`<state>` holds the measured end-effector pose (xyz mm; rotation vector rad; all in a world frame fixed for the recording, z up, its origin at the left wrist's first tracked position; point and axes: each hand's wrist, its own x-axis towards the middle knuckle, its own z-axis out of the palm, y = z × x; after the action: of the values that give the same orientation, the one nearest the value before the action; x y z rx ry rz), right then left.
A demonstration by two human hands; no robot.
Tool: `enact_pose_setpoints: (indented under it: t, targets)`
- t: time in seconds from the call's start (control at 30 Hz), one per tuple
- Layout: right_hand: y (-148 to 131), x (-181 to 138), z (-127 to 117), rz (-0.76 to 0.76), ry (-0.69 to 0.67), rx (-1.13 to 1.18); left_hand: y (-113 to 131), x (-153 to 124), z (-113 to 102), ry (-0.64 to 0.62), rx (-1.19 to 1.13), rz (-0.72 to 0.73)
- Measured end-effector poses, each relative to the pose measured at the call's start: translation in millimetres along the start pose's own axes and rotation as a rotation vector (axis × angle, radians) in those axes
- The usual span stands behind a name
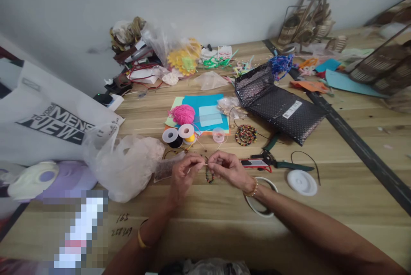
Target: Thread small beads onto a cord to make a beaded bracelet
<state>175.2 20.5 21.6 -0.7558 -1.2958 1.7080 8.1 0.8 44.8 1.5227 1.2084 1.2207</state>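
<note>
Nearest, handwritten digits (121, 225) are seen on the wooden counter (199, 234), and a white ring (273, 186) is partly covered by the right forearm. Just beyond it, a pale thread (206, 164) is held between the two hands. One part of it is pinched between the thumb and forefinger of the left hand (183, 175), another by the closed fingertips of the right hand (229, 167); only a short span is left bare between them. A dark beaded strand (209, 176) is seen just below the right fingertips; whether it is joined to the thread cannot be told.

To the left, a clear plastic bag (128, 168) is placed; to the right, green-handled pruners (290, 165) and a white disc (302, 182) are laid. Farther off, a black spool (173, 139), a yellow spool (190, 137) and a pale pink spool (218, 135) are set near a coiled bead string (246, 135). Behind these, pink yarn (183, 114) is rested on coloured sheets (210, 100), with a black bubble mailer (279, 106) laid to their right. Farthest, brown baskets (305, 27) are stood by the wall.
</note>
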Motion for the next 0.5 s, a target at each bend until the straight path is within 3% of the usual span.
enact_pose_setpoints:
  t: [0.3,0.5]
  targets:
    - [7,8,-12,0.031,0.177,0.018,-17,4,-16,0.066,0.209,-0.126]
    - [9,7,-10,0.043,0.164,0.013,-20,17,-37,0.002,0.45,0.031]
